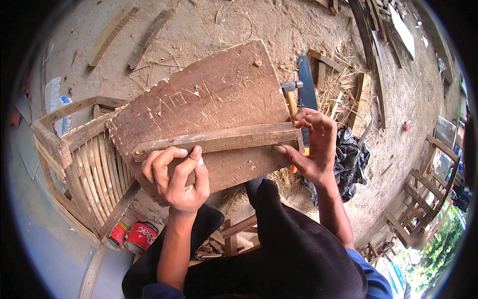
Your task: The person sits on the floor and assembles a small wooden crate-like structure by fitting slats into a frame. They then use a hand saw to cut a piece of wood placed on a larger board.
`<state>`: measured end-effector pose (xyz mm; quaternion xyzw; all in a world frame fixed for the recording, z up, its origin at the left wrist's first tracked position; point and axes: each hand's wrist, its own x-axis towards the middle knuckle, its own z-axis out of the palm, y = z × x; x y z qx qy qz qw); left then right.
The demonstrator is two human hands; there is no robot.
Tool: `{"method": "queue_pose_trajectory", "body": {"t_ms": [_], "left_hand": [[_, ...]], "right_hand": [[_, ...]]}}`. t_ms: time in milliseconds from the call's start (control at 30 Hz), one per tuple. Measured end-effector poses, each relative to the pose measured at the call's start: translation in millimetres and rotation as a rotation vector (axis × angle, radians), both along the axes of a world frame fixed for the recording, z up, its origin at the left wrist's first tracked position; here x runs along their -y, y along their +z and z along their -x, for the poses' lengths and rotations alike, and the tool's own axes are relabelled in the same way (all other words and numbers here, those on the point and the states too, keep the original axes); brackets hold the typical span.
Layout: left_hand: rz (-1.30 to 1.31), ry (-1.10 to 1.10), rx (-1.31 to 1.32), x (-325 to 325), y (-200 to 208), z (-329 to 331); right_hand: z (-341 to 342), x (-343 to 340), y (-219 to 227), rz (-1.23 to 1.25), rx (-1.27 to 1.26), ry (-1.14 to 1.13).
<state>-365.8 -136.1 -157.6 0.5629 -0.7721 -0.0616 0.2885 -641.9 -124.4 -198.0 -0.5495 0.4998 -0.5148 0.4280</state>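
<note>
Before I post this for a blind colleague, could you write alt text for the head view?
A person's left hand and right hand are near opposite ends of a wooden strip on a brown board. A hammer and blue saw lie beyond its right edge.

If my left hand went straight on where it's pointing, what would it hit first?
Your left hand would probably meet the wooden bar first; they may already touch, though depth is unclear.
</note>
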Motion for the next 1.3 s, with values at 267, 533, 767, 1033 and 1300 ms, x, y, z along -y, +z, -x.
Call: {"method": "queue_pose_trajectory", "body": {"t_ms": [267, 533, 767, 1033, 1300], "left_hand": [[0.005, 0.001, -0.034, -1, 0, -1], [-0.005, 0.003, -0.078, -3, 0, -3], [0.022, 0.012, -0.088, 6, -3, 1], [-0.082, -0.002, -0.06, 14, 15, 8], [-0.173, -0.215, 0.03, 28, 1, 46]], "right_hand": [[2, 6, 14, -0.055, -0.234, -0.02], [3, 5, 13, -0.039, -0.247, -0.007], [1, 9, 13, -0.055, -0.231, -0.032], [2, 11, 14, -0.051, -0.282, -0.031], [25, -38, -40, -0.196, -0.367, -0.369]]}}
